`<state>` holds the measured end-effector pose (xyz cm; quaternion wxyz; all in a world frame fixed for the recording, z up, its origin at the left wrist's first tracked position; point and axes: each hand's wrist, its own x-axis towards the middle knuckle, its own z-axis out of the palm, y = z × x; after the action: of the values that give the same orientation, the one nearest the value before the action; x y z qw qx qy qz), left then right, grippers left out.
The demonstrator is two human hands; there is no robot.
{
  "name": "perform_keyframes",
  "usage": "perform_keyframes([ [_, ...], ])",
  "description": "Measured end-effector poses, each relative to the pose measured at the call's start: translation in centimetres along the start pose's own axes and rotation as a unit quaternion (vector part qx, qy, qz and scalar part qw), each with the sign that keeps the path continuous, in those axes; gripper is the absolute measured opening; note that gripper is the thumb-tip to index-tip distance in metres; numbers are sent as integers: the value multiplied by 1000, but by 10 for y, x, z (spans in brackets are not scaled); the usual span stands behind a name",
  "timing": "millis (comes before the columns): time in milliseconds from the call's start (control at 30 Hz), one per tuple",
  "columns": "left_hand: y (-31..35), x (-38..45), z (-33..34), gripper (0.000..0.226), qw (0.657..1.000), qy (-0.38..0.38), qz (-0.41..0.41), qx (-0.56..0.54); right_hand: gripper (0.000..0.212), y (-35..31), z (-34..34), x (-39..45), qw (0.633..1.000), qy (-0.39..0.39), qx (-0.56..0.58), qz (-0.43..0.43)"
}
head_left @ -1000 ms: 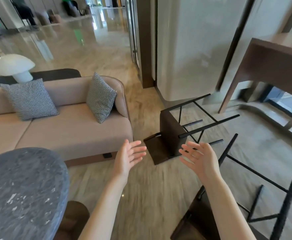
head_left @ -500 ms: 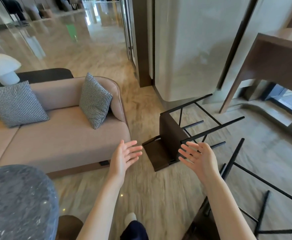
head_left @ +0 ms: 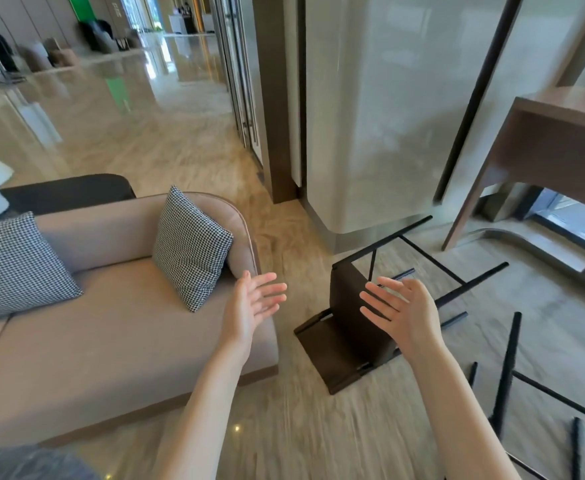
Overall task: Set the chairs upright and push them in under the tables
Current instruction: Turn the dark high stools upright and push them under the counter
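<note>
— Hands?
— Left hand [head_left: 253, 306] and right hand [head_left: 401, 313] spread wide, holding nothing, raised toward the tipped chair [head_left: 349, 327].
— Progress?
— None evident. That chair lies overturned beside the sofa [head_left: 111, 341]; a second chair [head_left: 507, 372] is also down. The table [head_left: 561, 133] stands beyond.

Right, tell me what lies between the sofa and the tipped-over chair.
In the head view, only bare marble floor separates the sofa from the tipped chair. The open left hand hovers above that gap, touching neither.
</note>
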<state>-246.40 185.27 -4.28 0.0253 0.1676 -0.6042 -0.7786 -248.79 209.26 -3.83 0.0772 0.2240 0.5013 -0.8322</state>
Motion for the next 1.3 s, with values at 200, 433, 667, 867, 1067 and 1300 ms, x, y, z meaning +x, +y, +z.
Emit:
perform_keyframes([
  [200,7,41,-18,53,1000,-6,-20,-16,36,6,31,24,1000,20,-10,6],
  [433,-5,87,-4,53,997,-41,-70,6,37,0,34,62,998,54,-8,9],
  [667,-5,161,29,53,992,-70,-95,52,36,-15,31,127,996,89,22,13],
  [867,12,227,70,53,985,-113,-85,96,34,-38,33,181,992,115,50,3],
  [1067,2,263,104,55,976,-146,-109,120,34,-49,16,211,984,162,79,4],
  [1300,-11,281,130,54,959,-194,-139,153,35,-54,-1,216,969,216,117,17],
])
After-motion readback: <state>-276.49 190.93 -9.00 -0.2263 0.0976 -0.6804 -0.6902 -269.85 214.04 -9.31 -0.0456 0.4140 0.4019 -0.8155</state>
